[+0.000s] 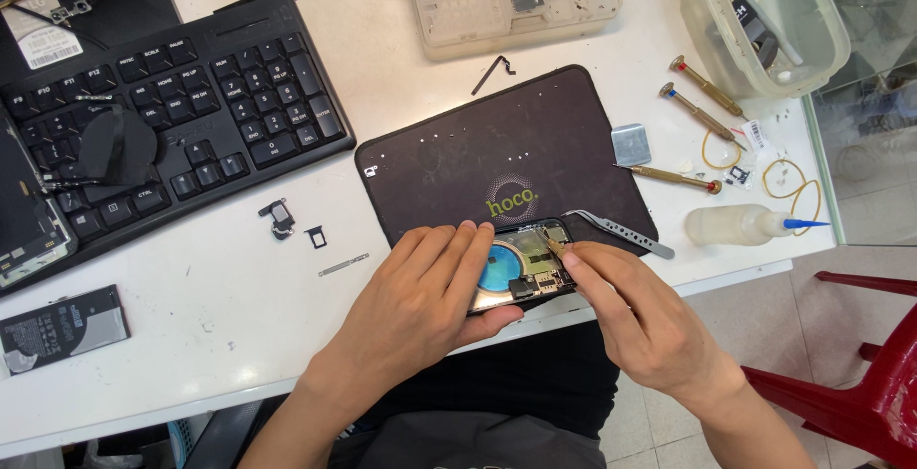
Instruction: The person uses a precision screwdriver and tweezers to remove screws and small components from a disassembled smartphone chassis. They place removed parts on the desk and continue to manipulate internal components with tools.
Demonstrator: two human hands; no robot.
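Midway through work on an opened smartphone with its back cover off and a blue ring coil exposed (516, 264), a person sat at a white work surface (220, 278), the phone resting at the near edge of a dark rectangular repair mat (478, 149). The left hand (420, 302) lay flat over the phone's left side, fingers (457, 245) close together and pressing it steady. The right hand (630, 311) pinched a slim brass-tipped screwdriver (554, 243), its tip set into the upper right corner of the phone's interior. Judging from that, a small screw was being worked, and the next move seemed to call for a vertical, steady tool and light downward pressure so the tiny part would not slip. Silver curved tweezers (621, 232) lay on the mat just beside the phone. Three more brass-handled screwdrivers (702, 111) lay to the right, near a clear squeeze bottle with a blue nozzle (740, 225). A black computer keyboard (172, 116) sat well apart at the left.
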